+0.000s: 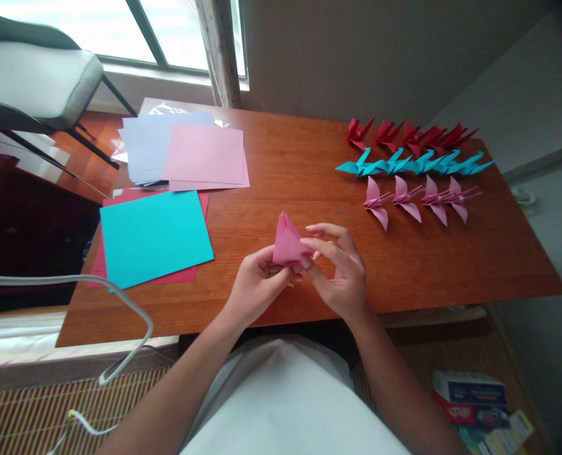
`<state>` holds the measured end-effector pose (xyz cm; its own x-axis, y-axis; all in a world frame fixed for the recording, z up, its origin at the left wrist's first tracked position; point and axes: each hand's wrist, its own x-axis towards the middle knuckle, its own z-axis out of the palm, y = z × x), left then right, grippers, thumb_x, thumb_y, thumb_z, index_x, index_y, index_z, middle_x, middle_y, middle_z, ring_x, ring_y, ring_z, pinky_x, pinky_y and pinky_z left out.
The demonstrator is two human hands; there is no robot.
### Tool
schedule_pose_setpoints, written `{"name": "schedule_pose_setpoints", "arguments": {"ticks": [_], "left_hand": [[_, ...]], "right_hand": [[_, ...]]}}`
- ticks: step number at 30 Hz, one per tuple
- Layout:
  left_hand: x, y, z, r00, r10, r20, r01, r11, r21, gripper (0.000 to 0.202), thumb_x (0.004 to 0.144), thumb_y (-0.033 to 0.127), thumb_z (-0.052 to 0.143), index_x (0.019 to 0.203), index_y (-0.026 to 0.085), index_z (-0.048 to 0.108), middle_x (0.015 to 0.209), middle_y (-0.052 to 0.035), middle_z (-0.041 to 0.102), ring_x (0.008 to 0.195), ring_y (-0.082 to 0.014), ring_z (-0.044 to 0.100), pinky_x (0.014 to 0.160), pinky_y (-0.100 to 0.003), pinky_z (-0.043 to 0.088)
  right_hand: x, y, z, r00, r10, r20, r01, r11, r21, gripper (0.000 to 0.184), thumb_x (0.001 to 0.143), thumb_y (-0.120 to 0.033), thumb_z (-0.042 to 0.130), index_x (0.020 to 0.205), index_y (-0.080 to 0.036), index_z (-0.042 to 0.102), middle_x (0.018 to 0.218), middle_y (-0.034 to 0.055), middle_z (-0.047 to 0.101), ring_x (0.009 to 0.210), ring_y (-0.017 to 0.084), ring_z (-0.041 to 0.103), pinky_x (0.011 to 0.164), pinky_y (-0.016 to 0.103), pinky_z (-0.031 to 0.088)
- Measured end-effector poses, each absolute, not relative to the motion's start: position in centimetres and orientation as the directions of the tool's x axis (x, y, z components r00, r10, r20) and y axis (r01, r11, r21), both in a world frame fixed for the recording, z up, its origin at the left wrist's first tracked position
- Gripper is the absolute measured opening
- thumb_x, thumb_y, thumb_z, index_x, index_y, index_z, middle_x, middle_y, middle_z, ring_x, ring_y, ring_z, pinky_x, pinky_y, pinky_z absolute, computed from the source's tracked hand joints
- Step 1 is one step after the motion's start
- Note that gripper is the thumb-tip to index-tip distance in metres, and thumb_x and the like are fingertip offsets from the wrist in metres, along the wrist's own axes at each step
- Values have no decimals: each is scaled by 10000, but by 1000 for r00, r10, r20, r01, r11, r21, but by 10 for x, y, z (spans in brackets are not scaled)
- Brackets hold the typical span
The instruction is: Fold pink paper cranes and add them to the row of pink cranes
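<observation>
A partly folded piece of pink origami paper [288,243] is held up over the near edge of the table, with its narrow point upward. My left hand [262,278] grips its lower left side, the thumb across the bottom. At its lower right corner, my right hand [340,272] pinches the paper between thumb and fingertips. To the right stand rows of finished paper cranes: red cranes [411,136] at the back, blue cranes [416,163] in the middle and pink cranes [406,199] in front.
Blue sheets [155,237] lie over red sheets [193,273] on the table's left side. Behind them are pink sheets [205,155] and pale sheets [143,148]. A white cable [120,291] loops past the left front corner. A chair [39,82] stands beyond; boxes [470,398] sit low at right.
</observation>
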<state>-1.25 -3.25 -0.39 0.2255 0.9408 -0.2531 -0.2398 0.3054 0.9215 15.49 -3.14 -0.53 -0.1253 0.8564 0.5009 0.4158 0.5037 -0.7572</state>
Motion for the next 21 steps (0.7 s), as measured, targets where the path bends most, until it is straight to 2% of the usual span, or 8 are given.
{"name": "schedule_pose_setpoints", "arguments": {"ticks": [2,4,8,15,21], "left_hand": [[-13,-32,-4,216,949,-228,-212,274,938,190,762,284,817,871,140,758,747,-20,753,651,-136,677,603,-210,532],[-14,-33,-5,208,958,-198,-195,239,951,237,749,295,828,925,146,774,826,-33,775,702,-154,685,642,-228,540],[-14,-34,-6,214,961,-175,-217,221,951,329,757,315,824,1037,148,775,973,-66,795,829,-192,711,746,-263,559],[-13,-34,-6,221,957,-186,-234,238,943,265,751,291,825,965,143,772,915,-50,788,796,-174,691,739,-253,549],[-15,-34,-4,259,945,-202,-220,261,940,155,808,282,775,856,135,762,754,-32,745,672,-135,655,614,-205,514]], "right_hand": [[156,-33,-5,-133,857,498,413,504,-758,249,880,-162,699,1054,-336,734,1236,61,649,1128,262,607,788,411,563],[158,-35,-6,-159,854,495,413,513,-752,201,865,-160,701,960,-332,742,1219,56,657,1133,272,599,782,421,564],[160,-36,-8,-177,855,487,397,515,-760,242,851,-101,665,888,-327,744,1209,42,665,1130,265,595,774,413,564],[162,-36,-8,-164,854,494,372,517,-771,295,864,-67,660,948,-329,765,1209,48,661,1128,246,599,754,374,543],[161,-36,-7,-146,871,469,400,485,-777,228,916,-145,655,1010,-320,767,1179,60,688,1093,238,649,791,392,554]]}}
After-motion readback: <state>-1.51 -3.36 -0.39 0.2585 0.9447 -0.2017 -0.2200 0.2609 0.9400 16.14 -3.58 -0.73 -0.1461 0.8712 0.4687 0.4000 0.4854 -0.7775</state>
